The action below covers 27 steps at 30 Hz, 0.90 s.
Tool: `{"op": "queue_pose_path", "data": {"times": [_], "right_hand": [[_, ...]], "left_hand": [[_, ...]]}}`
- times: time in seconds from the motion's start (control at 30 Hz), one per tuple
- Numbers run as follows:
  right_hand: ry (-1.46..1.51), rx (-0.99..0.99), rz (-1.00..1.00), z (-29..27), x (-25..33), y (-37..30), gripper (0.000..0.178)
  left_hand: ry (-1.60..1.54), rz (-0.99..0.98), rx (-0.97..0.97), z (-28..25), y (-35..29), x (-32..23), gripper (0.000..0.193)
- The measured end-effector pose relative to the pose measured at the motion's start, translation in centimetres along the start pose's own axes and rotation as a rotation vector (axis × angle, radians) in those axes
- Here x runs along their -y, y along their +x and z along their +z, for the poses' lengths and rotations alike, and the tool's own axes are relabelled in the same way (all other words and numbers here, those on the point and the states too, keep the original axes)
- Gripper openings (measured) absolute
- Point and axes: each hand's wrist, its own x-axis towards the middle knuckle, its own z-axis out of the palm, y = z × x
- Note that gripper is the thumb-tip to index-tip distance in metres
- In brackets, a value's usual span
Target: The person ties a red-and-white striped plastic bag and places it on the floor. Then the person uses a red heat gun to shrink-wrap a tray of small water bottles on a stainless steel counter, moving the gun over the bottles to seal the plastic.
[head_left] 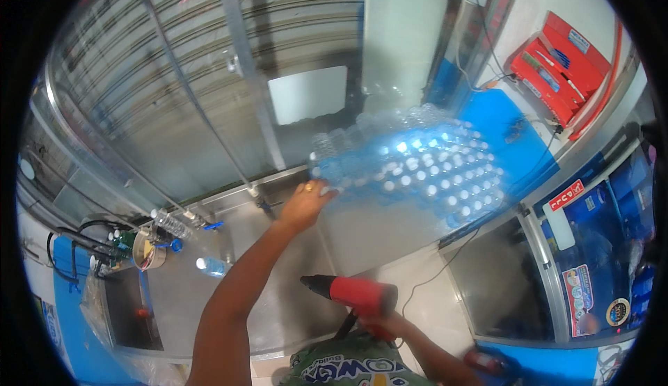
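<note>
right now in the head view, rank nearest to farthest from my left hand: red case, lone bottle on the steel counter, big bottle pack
1. Bottle pack, right by your left hand, spreading rightward.
2. Lone bottle, on the steel counter to its left.
3. Red case, far off at upper right.

The hair dryer (363, 294) is red with a black nozzle (318, 286). Clear bottles (417, 148) have white caps (431, 190). The shirt (348, 352) is green with blue and white letters (369, 367).

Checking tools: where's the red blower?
In the head view, the red blower is in the right hand, low, right of centre, above the green garment.
</note>
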Motion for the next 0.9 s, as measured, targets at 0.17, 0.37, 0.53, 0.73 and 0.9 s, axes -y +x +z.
{"op": "queue_pose_path", "data": {"times": [0.17, 0.37, 0.53, 0.73, 0.9], "right_hand": [[-0.021, -0.096, 0.026, -3.7, 0.5, -4.8, 0.033], [0.133, -0.19, 0.02, -5.9, -0.2, -5.9, 0.033], [0.173, -0.19, -0.043, -6.3, 0.8, -5.6, 0.03], [0.166, -0.154, -0.117, -4.9, 3.0, -4.1, 0.03], [0.125, -0.184, -0.13, -2.5, 3.7, -3.9, 0.03]], "left_hand": [[0.332, 0.348, 0.235, 2.8, 6.7, 0.5, 0.04], [0.155, 0.251, 0.199, 3.9, 6.9, 2.5, 0.027], [0.061, 0.114, -0.105, 1.1, 6.1, 3.0, 0.033], [-0.234, -0.31, -0.621, -4.5, 3.0, 2.8, 0.036], [-0.471, -0.483, -0.68, -9.4, -5.9, 3.2, 0.03]]}}
